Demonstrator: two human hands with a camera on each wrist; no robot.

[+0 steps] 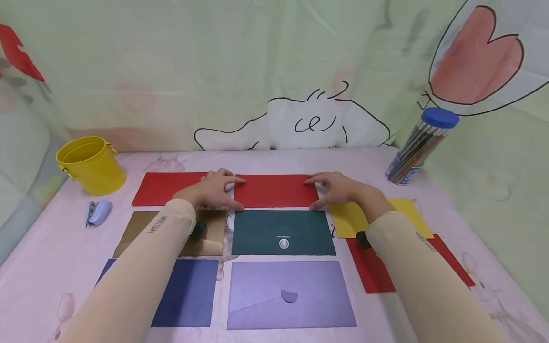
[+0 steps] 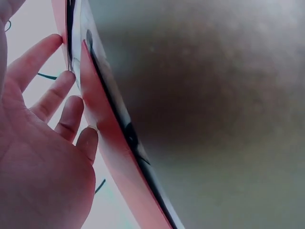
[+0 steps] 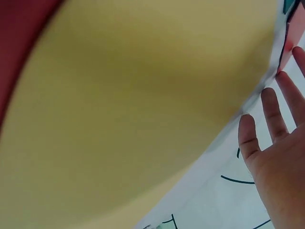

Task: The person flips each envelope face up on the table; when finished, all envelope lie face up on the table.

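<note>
A flat red envelope (image 1: 276,190) lies at the back middle of the table. My left hand (image 1: 214,190) touches its left edge with thumb and fingertips, the fingers extended. At the right edge, the fingertips and thumb of my right hand (image 1: 336,187) touch it in the same way. Directly in front lies a dark green envelope (image 1: 266,231) with a small white emblem. Another red envelope (image 1: 167,187) lies partly under my left hand. In the right wrist view, a yellow envelope (image 3: 143,105) fills much of the picture below the right hand (image 3: 281,157).
A brown envelope (image 1: 141,228), a blue one (image 1: 195,295) and a lavender one (image 1: 291,290) lie nearer. Red paper (image 1: 450,257) is at right. A yellow bucket (image 1: 92,166) and a light-blue stapler (image 1: 98,213) stand left; a pencil jar (image 1: 418,150) stands back right.
</note>
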